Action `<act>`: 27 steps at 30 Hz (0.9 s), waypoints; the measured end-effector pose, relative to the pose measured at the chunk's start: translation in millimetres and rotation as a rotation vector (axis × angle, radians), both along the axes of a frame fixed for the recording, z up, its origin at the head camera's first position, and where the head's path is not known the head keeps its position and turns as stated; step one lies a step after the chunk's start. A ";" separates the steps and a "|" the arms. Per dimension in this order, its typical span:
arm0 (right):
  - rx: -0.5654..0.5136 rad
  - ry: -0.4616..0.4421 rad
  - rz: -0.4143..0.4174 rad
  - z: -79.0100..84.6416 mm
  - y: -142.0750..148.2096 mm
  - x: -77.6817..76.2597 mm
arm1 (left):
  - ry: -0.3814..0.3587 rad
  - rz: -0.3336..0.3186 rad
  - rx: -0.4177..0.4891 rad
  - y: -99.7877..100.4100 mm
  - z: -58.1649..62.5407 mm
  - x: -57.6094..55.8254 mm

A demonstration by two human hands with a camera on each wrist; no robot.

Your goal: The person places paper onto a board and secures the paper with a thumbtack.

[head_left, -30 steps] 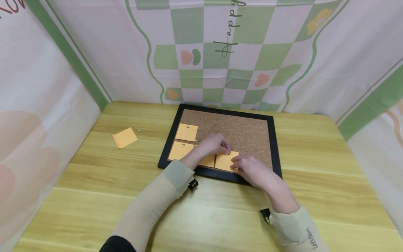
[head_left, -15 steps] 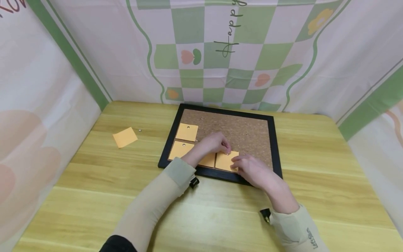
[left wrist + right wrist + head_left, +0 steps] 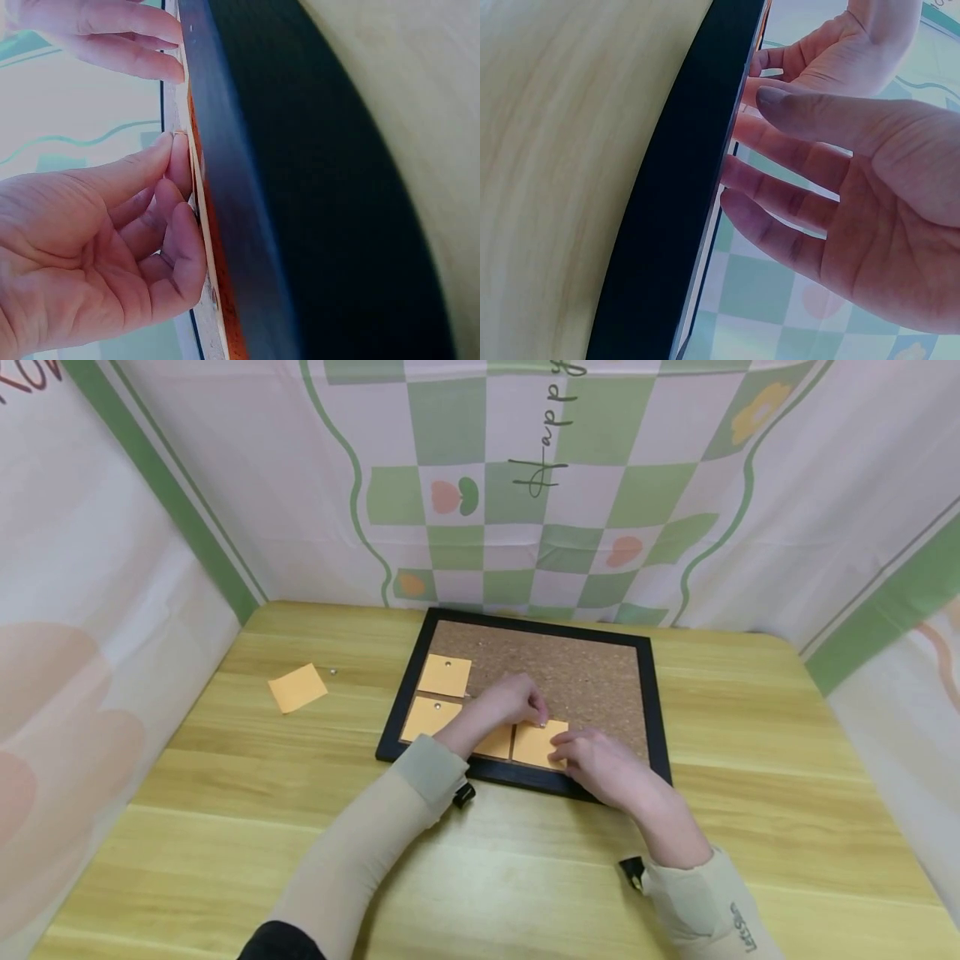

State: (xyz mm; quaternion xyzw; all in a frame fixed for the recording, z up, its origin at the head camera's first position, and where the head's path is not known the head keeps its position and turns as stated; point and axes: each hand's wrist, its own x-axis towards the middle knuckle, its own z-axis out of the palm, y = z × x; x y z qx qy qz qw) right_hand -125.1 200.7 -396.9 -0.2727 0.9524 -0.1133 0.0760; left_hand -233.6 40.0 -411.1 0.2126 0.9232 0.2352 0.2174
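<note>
A framed corkboard point(image 3: 585, 672) lies on the table with several orange notes on it. My left hand point(image 3: 512, 702) pinches a small metal thumbtack point(image 3: 542, 725) between thumb and forefinger, at the top edge of the bottom-row note point(image 3: 531, 747) furthest right. In the left wrist view the other fingers of that hand are curled in beside the board. My right hand point(image 3: 606, 767) touches the right side of the same note, its fingers point(image 3: 772, 180) extended and spread. The left forearm partly covers the middle bottom note point(image 3: 495, 742). Two pinned notes show at the left, one upper point(image 3: 445, 676) and one lower point(image 3: 429, 717).
A loose orange note point(image 3: 297, 687) lies on the table left of the board, with a small tack point(image 3: 333, 672) beside it. The board's black frame point(image 3: 517, 773) forms a raised edge. A printed curtain point(image 3: 540, 543) hangs behind the table.
Both hands keep nearly the same place on the note. Only tiny shifts of the left fingers at the tack are visible.
</note>
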 end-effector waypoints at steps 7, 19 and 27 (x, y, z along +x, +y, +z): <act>-0.010 0.005 0.013 -0.7 0.8 0.3 | 0.007 0.028 -0.019 2.9 2.6 4.7; -0.017 -0.033 0.017 1.0 2.6 0.6 | 0.038 0.043 -0.093 8.5 4.6 7.0; -0.013 -0.038 0.019 2.2 3.1 0.8 | 0.057 -0.008 -0.142 11.8 7.3 8.6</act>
